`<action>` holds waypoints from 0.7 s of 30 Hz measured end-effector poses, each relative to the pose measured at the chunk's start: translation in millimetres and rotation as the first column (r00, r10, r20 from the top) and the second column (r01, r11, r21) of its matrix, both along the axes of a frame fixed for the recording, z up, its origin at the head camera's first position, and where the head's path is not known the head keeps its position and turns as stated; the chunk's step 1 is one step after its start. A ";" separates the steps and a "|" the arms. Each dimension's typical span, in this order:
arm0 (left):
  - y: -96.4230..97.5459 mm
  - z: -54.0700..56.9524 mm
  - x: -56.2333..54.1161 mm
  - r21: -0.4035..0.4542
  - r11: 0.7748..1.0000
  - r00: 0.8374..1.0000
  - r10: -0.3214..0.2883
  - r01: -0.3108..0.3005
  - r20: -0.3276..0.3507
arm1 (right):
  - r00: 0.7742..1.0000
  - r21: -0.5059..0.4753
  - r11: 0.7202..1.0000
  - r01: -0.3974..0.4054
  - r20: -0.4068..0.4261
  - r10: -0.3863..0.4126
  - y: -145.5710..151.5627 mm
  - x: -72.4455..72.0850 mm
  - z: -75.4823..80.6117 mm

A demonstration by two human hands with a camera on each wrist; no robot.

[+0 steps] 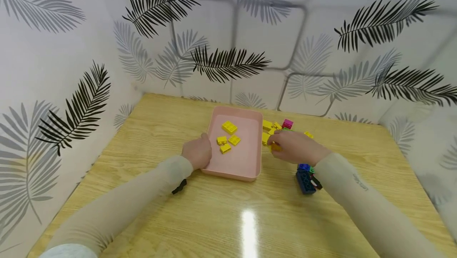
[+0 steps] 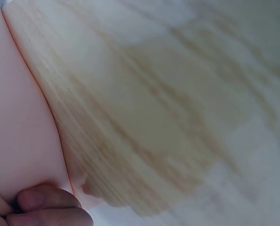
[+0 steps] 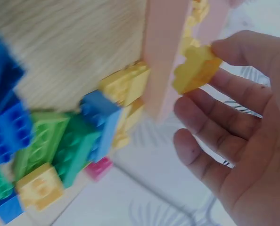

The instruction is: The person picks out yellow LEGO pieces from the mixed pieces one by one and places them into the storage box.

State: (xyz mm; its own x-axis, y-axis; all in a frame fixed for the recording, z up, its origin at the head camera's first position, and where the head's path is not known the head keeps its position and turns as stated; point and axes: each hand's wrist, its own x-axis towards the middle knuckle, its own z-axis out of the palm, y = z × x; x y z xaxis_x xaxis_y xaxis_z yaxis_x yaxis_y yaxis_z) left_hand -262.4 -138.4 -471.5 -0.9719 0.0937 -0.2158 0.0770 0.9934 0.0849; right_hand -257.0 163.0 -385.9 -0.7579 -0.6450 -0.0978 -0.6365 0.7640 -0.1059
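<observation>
A pink plastic box (image 1: 244, 163) stands on the table with several yellow toy bricks (image 1: 229, 127) lying inside it. My left hand (image 1: 198, 151) grips the box's near left side, its curled fingers (image 2: 48, 197) against the wall in the left wrist view. To the right of the box, my right hand (image 1: 298, 147) pinches a yellow brick (image 3: 196, 70) between thumb and fingertips. In the right wrist view that brick overlaps the box wall (image 3: 166, 56). Just under and beyond this hand lie more yellow bricks (image 1: 267, 125).
Loose blue (image 3: 100, 120), green (image 3: 76, 146) and yellow bricks are clustered right of the box, partly hidden by my right hand and sleeve. A magenta brick (image 1: 287, 124) sits toward the back. One dark blue brick (image 1: 305, 181) lies near my right forearm. A leaf-patterned wall covering (image 1: 232, 63) rises behind the table.
</observation>
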 end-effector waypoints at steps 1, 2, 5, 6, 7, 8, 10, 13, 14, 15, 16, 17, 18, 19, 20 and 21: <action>0.0 0.0 0.4 -0.003 1.000 1.000 -0.002 0.002 -0.001 | 1.000 -0.010 1.000 -0.006 -0.008 0.006 -5.5 -1.0 1.8; -0.1 0.3 0.9 -0.003 1.000 1.000 -0.002 0.002 -0.002 | 1.000 -0.021 1.000 -0.015 -0.016 0.015 -11.3 -2.5 3.3; 0.2 1.6 2.1 0.006 1.000 1.000 -0.002 0.002 -0.004 | 0.998 -0.061 0.997 -0.052 -0.023 0.050 -28.7 -8.6 7.0; 0.5 2.0 2.4 0.006 1.000 1.000 -0.004 0.004 -0.004 | 0.998 -0.067 0.996 -0.060 -0.020 0.059 -35.0 -10.9 8.4; -0.2 2.3 2.5 0.005 1.000 1.000 -0.005 0.005 -0.006 | 0.997 -0.073 0.995 -0.071 -0.017 0.070 -41.9 -13.8 9.1; -0.8 2.4 2.6 0.004 1.000 1.000 -0.006 0.006 -0.007 | 0.997 -0.079 0.994 -0.082 -0.016 0.080 -49.1 -17.0 9.5; -1.7 1.4 2.3 -0.007 1.000 1.000 -0.014 0.014 -0.012 | 0.994 -0.082 0.991 -0.108 -0.025 0.106 -63.3 -23.7 9.9; -2.7 -0.5 1.6 -0.023 0.999 0.999 -0.029 0.029 -0.022 | 0.988 -0.066 0.987 -0.146 -0.055 0.143 -84.2 -34.3 9.2; -2.7 -0.9 1.6 -0.025 0.999 0.999 -0.032 0.031 -0.023 | 0.986 -0.056 0.986 -0.156 -0.066 0.153 -90.8 -37.7 8.7; -2.8 -1.3 1.4 -0.024 0.999 0.999 -0.033 0.032 -0.026 | 0.986 -0.043 0.987 -0.157 -0.071 0.153 -96.9 -40.8 8.2; -3.0 -1.2 0.8 -0.019 0.999 0.999 -0.030 0.029 -0.027 | 0.986 -0.028 0.988 -0.151 -0.073 0.149 -102.9 -44.7 7.6; -3.0 -0.9 0.4 -0.015 1.000 0.999 -0.026 0.026 -0.026 | 0.987 -0.011 0.989 -0.145 -0.070 0.143 -108.4 -48.6 6.9; -3.2 -0.7 0.2 -0.011 1.000 0.999 -0.024 0.023 -0.025 | 0.990 0.007 0.992 -0.130 -0.063 0.130 -113.4 -52.0 6.0; -3.2 -0.5 0.2 -0.008 1.000 1.000 -0.021 0.020 -0.024 | 0.991 0.026 0.993 -0.119 -0.050 0.120 -118.0 -55.6 4.7; -3.4 -0.2 0.2 -0.005 1.000 1.000 -0.018 0.018 -0.023 | 0.993 0.041 0.993 -0.111 -0.037 0.112 -122.3 -59.2 3.3; -3.5 -0.1 0.1 -0.003 1.000 1.000 -0.018 0.018 -0.025 | 0.994 0.051 0.993 -0.102 -0.020 0.103 -126.2 -62.6 2.0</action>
